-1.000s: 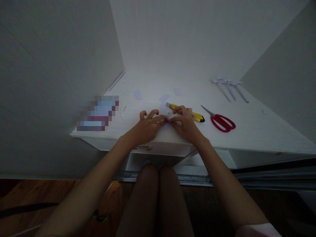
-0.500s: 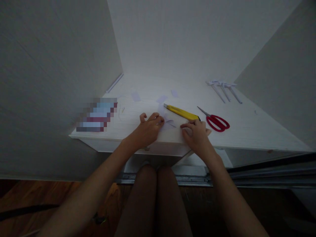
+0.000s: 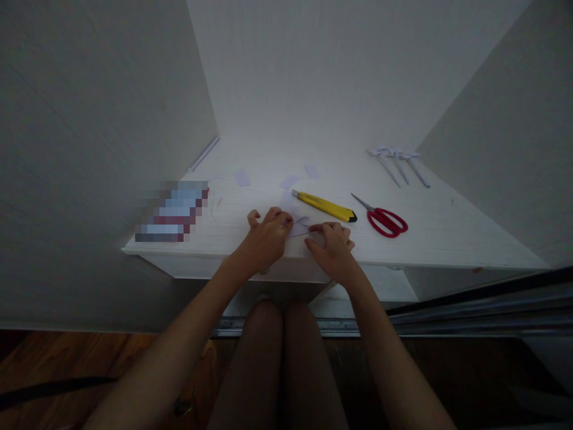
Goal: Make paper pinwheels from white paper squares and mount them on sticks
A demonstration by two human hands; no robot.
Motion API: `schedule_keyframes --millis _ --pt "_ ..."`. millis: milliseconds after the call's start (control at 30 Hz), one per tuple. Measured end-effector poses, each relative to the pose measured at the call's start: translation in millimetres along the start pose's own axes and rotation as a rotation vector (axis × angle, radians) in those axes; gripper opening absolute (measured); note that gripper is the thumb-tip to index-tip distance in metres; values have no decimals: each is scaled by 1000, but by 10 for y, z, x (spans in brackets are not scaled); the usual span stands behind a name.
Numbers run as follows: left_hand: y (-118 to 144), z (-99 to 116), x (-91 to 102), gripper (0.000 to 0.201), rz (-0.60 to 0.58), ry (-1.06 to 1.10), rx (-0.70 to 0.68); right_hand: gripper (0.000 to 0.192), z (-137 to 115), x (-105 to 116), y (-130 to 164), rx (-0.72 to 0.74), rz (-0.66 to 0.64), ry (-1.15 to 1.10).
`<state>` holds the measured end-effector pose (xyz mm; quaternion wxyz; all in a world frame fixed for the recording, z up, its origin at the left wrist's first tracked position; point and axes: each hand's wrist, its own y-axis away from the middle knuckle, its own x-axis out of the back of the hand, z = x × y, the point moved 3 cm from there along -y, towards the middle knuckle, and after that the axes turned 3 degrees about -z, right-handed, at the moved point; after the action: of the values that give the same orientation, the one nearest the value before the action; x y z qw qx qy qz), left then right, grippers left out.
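Note:
My left hand (image 3: 267, 237) is closed in a pinch on a small folded white paper piece (image 3: 302, 221) near the front edge of the white shelf. My right hand (image 3: 332, 243) meets the paper's right end, its thumb and forefinger nearly closed around it; the exact contact is too small to make out clearly. A thin reddish line runs below the paper between the hands. Just behind my right hand lies a yellow box cutter (image 3: 324, 205), its tip pointing left. Red-handled scissors (image 3: 385, 221) rest to its right, blades aimed away from me.
Small paper rectangles (image 3: 242, 178) are scattered behind the hands. Several paper pieces with rolled stems (image 3: 394, 161) lie at the back right. Rolled paper sticks (image 3: 205, 153) lie along the left wall. A blurred-out flat object (image 3: 174, 209) sits at the left. Walls enclose three sides.
My right hand has moved left, from beside the cutter's end to the paper's right end. My left hand keeps its pinch on the paper. The camera view has shifted slightly.

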<state>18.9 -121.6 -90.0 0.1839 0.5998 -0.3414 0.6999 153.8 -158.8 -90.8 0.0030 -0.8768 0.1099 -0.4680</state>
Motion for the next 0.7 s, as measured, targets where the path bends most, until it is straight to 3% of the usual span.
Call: schedule_keyframes --millis 100,300,500,700 --pt "-5 8 -2 41 20 2 4 31 -12 -23 -5 22 -5 -1" --pt "-4 74 12 38 38 -21 38 30 -73 -81 50 94 107 162" --pt "3 79 12 36 41 -32 45 25 -163 -121 13 55 97 197" --pt "4 60 12 39 37 -11 45 16 -172 -142 -56 20 190 167"
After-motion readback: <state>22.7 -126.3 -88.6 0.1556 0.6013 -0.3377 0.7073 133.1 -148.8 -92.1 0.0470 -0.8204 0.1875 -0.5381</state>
